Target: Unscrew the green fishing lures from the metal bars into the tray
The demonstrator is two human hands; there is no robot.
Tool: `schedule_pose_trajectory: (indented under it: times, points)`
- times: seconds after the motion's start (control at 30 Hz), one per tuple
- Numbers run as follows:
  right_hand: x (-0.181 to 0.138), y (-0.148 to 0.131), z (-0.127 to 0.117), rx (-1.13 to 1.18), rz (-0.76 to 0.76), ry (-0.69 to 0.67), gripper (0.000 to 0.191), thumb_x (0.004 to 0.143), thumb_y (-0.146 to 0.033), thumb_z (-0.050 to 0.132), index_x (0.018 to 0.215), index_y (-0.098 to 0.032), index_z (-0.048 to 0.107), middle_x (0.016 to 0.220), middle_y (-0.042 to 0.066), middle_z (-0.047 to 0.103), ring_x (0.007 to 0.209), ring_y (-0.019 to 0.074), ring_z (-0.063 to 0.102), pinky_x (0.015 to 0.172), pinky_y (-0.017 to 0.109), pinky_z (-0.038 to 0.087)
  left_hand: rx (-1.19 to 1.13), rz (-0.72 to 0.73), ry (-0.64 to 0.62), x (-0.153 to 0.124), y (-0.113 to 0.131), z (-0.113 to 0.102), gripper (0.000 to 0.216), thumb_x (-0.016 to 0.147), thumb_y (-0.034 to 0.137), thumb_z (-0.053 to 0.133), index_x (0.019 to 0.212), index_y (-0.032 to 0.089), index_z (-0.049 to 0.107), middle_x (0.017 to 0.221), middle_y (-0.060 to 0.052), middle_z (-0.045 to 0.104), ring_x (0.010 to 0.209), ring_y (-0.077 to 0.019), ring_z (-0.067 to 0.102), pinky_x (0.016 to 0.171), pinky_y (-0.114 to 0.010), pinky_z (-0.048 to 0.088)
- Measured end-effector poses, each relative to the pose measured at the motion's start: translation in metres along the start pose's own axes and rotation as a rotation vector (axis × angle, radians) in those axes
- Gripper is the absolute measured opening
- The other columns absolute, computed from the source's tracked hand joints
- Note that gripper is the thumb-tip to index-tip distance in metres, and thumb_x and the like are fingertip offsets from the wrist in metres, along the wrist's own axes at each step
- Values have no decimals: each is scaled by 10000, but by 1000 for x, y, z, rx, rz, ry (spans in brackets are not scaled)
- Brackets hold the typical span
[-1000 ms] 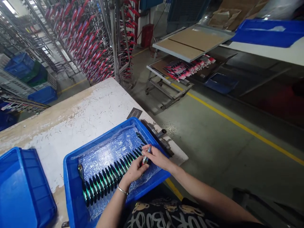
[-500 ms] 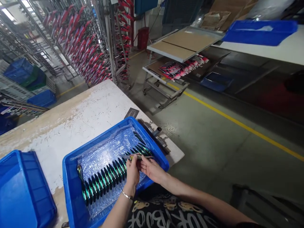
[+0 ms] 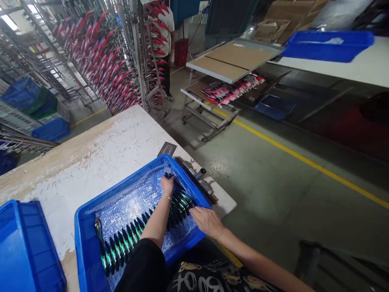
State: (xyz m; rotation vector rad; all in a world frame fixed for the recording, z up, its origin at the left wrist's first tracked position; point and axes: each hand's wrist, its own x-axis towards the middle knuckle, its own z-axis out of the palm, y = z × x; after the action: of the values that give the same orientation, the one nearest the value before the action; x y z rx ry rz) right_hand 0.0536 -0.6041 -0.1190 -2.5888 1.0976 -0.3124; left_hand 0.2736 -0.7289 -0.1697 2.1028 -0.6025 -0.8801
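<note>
A blue tray (image 3: 117, 188) lined with bubble wrap (image 3: 136, 194) holds a row of shiny green-black fishing lures (image 3: 123, 243). My left hand (image 3: 167, 185) reaches into the far right corner, its fingers closed around a dark fishing lure (image 3: 169, 176) that they mostly cover. At the tray's right side is my right hand (image 3: 207, 222), fingers together and tips against the near ends of the lures at that end of the row. Whatever those fingertips pinch is hidden. Against the left wall a single lure (image 3: 97, 229) lies apart, angled differently.
Another blue bin (image 3: 39, 239) stands left on the worn white table (image 3: 121, 138). Metal clamp parts (image 3: 200, 178) and a dark plate (image 3: 167, 149) lie beside the tray. Beyond are a rack of red lures (image 3: 100, 61), a wheeled cart (image 3: 232, 61) and a person (image 3: 165, 36).
My left hand has moved from in front of my body to the tray's far right corner with the lure. My right hand has let go of it and lowered to the tray's right side.
</note>
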Motion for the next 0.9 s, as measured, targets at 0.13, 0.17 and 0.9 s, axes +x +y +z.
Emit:
schedule_pose_trajectory:
  times: [0.13,0.17,0.9]
  points:
    - [-2,-2,0,-18,10,-4,254,987,-187,425,945,-205,675,786,41,642,727,148,577,687,249,391,53,3,6,8,-1,11,274,718,214,801,949,162,662,896,-116,745,961,-298,714,895,-413,519]
    - [-2,-3,0,-15,20,-9,248,986,-190,429,941,-205,673,783,39,639,725,148,574,686,250,388,54,5,6,10,-1,12,278,732,220,792,972,162,665,909,-114,748,953,-290,716,894,-407,522]
    - [1,-7,-12,-6,12,-10,238,1002,-170,455,902,-200,669,782,29,663,710,157,585,672,301,349,-144,-34,-125,-11,-29,-20,329,798,439,713,846,113,731,708,-45,697,716,-194,644,720,-305,513]
